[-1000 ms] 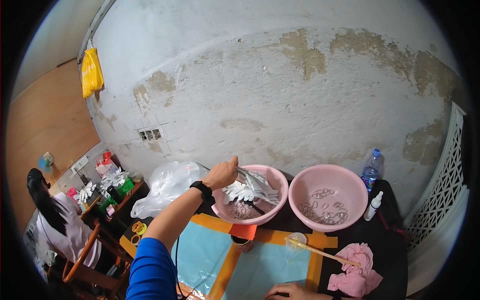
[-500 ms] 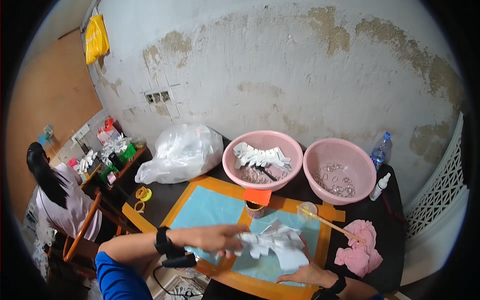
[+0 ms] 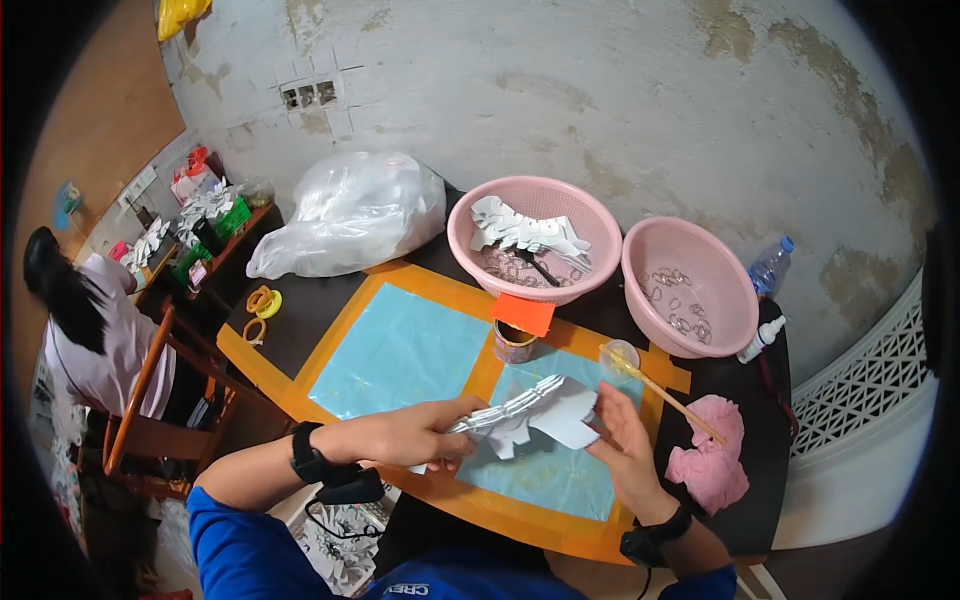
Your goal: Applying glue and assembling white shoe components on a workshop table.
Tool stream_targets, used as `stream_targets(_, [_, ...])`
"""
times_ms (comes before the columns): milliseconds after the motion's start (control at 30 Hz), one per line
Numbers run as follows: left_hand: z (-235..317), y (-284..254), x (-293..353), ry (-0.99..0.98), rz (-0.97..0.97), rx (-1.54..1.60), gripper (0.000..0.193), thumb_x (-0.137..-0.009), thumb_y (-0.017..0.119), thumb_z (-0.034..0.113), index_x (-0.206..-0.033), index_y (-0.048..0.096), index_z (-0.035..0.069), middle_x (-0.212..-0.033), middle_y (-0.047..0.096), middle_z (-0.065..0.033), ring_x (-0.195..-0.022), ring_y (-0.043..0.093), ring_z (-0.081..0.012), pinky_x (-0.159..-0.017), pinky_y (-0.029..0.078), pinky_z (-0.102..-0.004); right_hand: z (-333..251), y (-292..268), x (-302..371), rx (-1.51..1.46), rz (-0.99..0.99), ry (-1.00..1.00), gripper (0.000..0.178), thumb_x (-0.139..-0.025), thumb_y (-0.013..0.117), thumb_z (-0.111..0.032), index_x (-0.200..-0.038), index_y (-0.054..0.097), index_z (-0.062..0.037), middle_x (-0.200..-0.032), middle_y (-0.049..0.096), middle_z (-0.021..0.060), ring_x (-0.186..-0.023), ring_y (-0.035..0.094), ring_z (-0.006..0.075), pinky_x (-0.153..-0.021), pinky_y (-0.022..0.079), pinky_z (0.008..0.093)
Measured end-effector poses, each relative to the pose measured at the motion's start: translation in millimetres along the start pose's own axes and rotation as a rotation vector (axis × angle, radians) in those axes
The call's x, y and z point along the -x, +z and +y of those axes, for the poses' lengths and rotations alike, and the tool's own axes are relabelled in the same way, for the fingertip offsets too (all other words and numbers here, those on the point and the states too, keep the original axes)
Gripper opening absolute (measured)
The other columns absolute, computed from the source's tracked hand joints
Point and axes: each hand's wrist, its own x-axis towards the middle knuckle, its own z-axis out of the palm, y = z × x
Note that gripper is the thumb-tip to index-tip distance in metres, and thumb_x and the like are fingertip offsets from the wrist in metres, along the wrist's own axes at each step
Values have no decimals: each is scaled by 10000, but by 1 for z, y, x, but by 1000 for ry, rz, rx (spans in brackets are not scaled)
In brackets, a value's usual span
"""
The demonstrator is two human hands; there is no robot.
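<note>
My left hand [image 3: 432, 432] is closed on the left end of a fanned stack of white cut-out pieces [image 3: 565, 412], held tilted above the table. The pieces have notched, irregular edges and look like thin card or paper. My right hand [image 3: 628, 450] is at the stack's right end, thumb and fingers apart around its edge; whether it touches the pieces I cannot tell. Below lies a light blue sheet [image 3: 560, 490] bordered with orange tape. Just beyond the stack is a small tub [image 3: 513, 348] with an orange card [image 3: 524, 315] on its rim.
Two pink baskets [image 3: 607, 285] [image 3: 630, 315] hold clear rings; the left one also has white cut-outs [image 3: 530, 232]. A stick [image 3: 680, 405] rests on a clear cup [image 3: 618, 355] near a pink cloth [image 3: 712, 455]. A plastic bag [image 3: 360, 215] stands at back left. A person [image 3: 110, 330] sits at far left.
The head view has tipped downward. My right hand has risen from beneath the stack to its right edge, fingers spreading. My left hand keeps its hold, and the pieces are now tilted up to the right.
</note>
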Motion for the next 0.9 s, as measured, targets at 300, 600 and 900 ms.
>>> stream_targets(300, [-60,85,-9,243,304,-529,933,-962,595,397,-1536,11,-50,-1350,396,-359,-1114,550,-418,-994,445,-407,20,16,7,-125,-262,375,557,-1021,539,-172,-1497,279,-44,-1338,499,166,-1201,547,231,-1005,473,386])
stream_targets(600, [-51,53,-17,360,550,-675,493,-900,670,140,-1361,510,69,-1220,587,-170,-1144,551,-371,-915,462,-435,28,18,-1,252,-255,208,824,-843,726,-3,-1514,249,-37,-1241,527,151,-938,610,135,-810,516,275])
stream_targets(900, [-51,25,-66,496,720,-920,576,-753,770,81,-1296,579,64,-1298,563,-155,-1180,521,-358,-992,465,-411,10,18,-11,630,-260,50,567,-779,757,33,-1313,572,-9,-1246,523,111,-910,598,157,-792,517,260])
